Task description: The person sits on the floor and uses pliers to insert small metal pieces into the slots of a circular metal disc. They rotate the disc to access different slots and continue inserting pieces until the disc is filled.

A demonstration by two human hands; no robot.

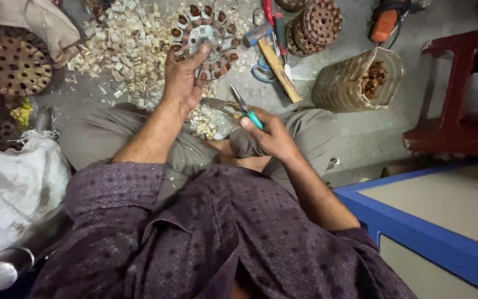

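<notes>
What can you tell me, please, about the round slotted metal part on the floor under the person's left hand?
The round slotted metal ring lies flat on the grey floor, among pale chips. It looks like a motor stator: a grey centre ringed by radial slots, several showing reddish-brown, coppery filling. The left hand rests on its near edge, fingers spread over the lower left rim, hiding part of it. The right hand, apart from it, holds teal-handled pliers.

A grey concrete floor is seen, strewn with pale wood chips. On it are laid a ring-shaped motor stator, a wooden-handled hammer, blue-handled scissors, stacked rusty perforated discs, a clear plastic jar on its side, an orange power tool and a red stool.
</notes>
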